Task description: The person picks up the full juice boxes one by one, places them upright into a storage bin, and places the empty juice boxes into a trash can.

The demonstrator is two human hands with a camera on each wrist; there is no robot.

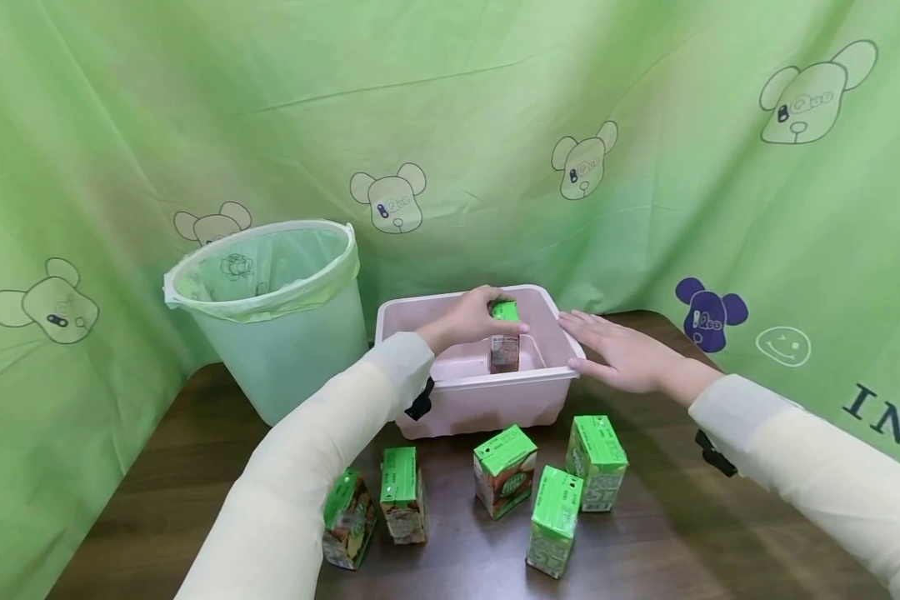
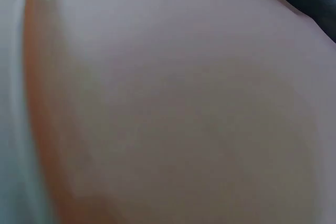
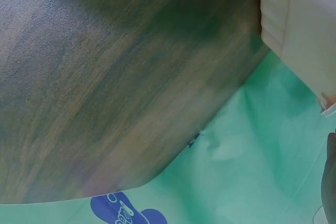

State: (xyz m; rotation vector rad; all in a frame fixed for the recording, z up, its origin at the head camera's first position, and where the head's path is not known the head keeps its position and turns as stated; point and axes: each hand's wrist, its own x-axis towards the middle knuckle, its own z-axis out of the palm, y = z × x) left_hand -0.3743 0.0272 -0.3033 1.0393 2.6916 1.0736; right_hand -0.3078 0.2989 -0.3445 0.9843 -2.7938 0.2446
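Observation:
In the head view a pink plastic bin [image 1: 487, 404] stands at the middle of the table. My left hand [image 1: 471, 318] reaches over its near rim and grips a small green-topped carton [image 1: 504, 354], upright inside the bin. Part of that carton is hidden behind the fingers. My right hand [image 1: 630, 354] lies against the bin's right rim with its fingers straight. A blurred pale surface fills most of the left wrist view. At the upper right of the right wrist view the bin's side [image 3: 302, 30] shows, and a bit of a finger [image 3: 329, 177] at the edge.
Several more green-topped cartons stand in front of the bin, among them one [image 1: 402, 496] at left, one [image 1: 506, 471] in the middle and one [image 1: 555, 521] nearer. A pale green trash can [image 1: 300, 350] with a liner stands left. Green printed cloth [image 1: 480, 100] hangs behind the wooden table [image 1: 690, 508].

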